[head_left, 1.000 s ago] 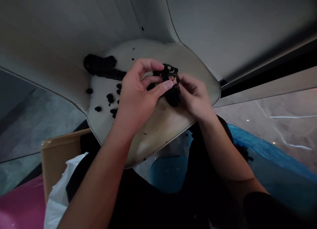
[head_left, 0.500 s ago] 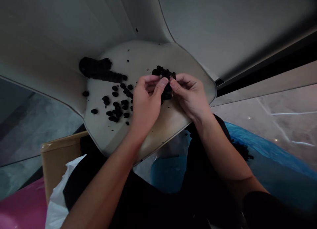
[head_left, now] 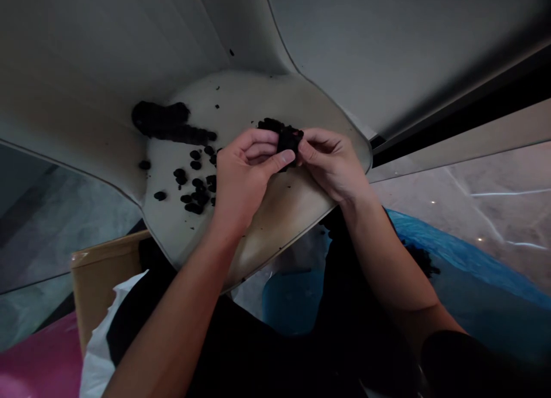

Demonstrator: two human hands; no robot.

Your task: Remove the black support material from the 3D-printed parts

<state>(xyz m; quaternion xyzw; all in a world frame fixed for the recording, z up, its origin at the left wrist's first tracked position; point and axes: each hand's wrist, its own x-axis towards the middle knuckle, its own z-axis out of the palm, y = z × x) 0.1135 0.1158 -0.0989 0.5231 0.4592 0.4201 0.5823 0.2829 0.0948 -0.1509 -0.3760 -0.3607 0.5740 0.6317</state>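
Observation:
A dark, crumbly black lump (head_left: 284, 139) is pinched between my left hand (head_left: 246, 167) and my right hand (head_left: 330, 164), and my fingers hide its lower part. Both hands hold it just above a cream moulded chair seat (head_left: 253, 94). Left of my left hand, several small black pieces (head_left: 197, 187) lie scattered on the seat. Farther left, a long black mass (head_left: 162, 120) rests against the base of the chair back.
The curved chair back (head_left: 142, 42) rises beyond the seat. Below it are a cardboard box (head_left: 103, 272), a white plastic bag (head_left: 105, 335), a blue tub (head_left: 293, 303), a blue plastic sheet (head_left: 456, 243) and a pink item (head_left: 38, 358). My dark-clothed lap lies under my arms.
My hands have drawn closer around the lump, and less of it shows below my fingers. The whole scene has shifted slightly left in view.

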